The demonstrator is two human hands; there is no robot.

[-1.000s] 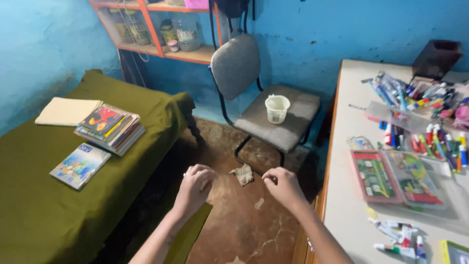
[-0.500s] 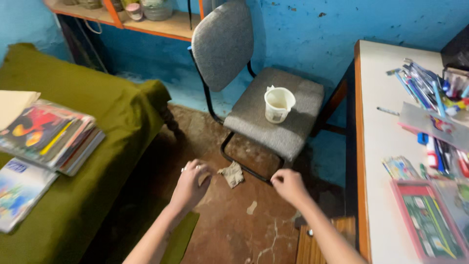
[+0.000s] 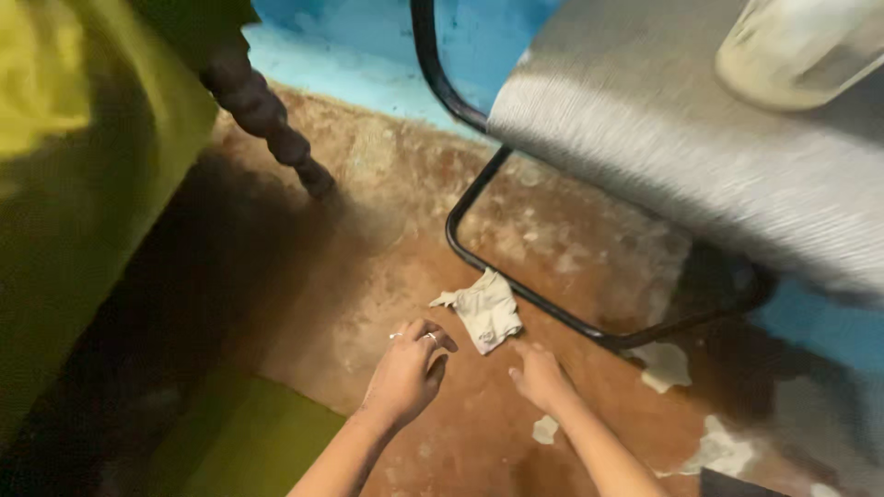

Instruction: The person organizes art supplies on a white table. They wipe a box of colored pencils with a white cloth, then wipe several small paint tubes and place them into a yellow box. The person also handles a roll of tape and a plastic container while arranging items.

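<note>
The crumpled cloth point(image 3: 482, 311) lies on the brown floor point(image 3: 368, 258) against the chair's black frame point(image 3: 516, 287) — just beyond both hands. Left hand point(image 3: 406, 371) loosely open, empty; right hand point(image 3: 538, 375) open, fingertips near the cloth — not touching.

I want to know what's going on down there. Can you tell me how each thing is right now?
Cloth: crumpled, on the floor beside the chair's frame.
Left hand: open, empty, near the cloth.
Right hand: open, empty, fingers toward the cloth.
Cup: upright on the chair seat, blurred.
Floor: worn, patchy.
</note>
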